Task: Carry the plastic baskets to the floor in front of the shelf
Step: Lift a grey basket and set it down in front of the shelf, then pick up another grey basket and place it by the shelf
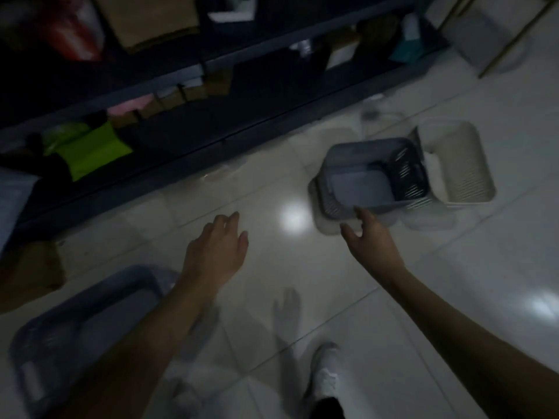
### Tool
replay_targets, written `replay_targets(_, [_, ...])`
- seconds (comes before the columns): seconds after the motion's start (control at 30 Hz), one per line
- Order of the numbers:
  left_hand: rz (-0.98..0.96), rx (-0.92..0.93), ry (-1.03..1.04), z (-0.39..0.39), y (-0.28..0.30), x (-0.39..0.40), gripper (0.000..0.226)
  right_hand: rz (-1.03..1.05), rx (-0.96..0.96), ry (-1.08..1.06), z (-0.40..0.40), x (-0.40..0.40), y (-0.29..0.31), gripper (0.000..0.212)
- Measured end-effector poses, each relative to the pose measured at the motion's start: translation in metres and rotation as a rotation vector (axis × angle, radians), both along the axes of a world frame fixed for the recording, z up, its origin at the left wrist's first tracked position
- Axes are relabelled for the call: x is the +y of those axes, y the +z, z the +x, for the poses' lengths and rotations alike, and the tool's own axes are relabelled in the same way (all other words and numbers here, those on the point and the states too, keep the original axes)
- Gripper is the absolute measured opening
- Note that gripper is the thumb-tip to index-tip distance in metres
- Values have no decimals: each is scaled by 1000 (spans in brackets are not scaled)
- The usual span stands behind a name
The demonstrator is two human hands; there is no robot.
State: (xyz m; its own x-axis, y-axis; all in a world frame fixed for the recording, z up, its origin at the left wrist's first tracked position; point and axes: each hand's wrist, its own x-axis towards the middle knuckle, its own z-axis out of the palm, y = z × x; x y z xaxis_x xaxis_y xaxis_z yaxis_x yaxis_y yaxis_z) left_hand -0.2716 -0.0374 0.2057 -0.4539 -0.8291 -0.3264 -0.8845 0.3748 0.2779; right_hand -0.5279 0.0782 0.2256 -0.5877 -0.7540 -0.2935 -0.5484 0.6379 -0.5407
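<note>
A grey plastic basket stands on the tiled floor in front of the dark shelf. Inside it lie a pale flat piece, perhaps a lid, on its left half and a dark slatted basket tilted against its right wall. Touching it on the right is a cream basket with a ribbed side; its inside looks bare, though blur hides detail. The grey basket seems to sit on another pale tray, seen only as a blurred rim below it. At the lower left of the floor a larger grey basket stands, partly covered by the left forearm; what it holds cannot be told.

The right hand reaches with fingers spread, its fingertips at the near rim of the grey basket, gripping nothing. The left hand hovers spread and empty over bare tiles. The shelf holds cardboard boxes and a bright green bag.
</note>
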Motion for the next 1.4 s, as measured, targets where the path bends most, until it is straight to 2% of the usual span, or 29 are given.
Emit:
replay_targets(0.2, [8, 37, -50, -155, 14, 15, 55, 3, -53, -187, -143, 32, 20, 56])
replay_targets(0.4, [0, 14, -157, -252, 15, 3, 54, 39, -84, -277, -235, 37, 26, 55])
replay_targets(0.57, [21, -15, -152, -307, -15, -36, 51, 66, -80, -275, -298, 9, -3, 52])
replay_targets(0.73, [75, -4, -100, -363, -62, -89, 44, 161, -84, -279, -368, -35, -50, 64])
replay_targets(0.93, [-3, -146, -222, -411, -103, -128, 51, 162, -42, -224, -428, -81, -100, 59])
replay_targets(1.03, [62, -193, -160, -428, -112, -139, 60, 165, -14, -165, -446, -94, -119, 60])
replay_targets(1.23, [36, -255, -126, -436, -137, -148, 64, 218, -22, -64, -478, -115, -162, 59])
replay_targets(1.4, [27, -277, -18, -442, -175, -146, 68, 130, -103, 77, -487, -127, -206, 44])
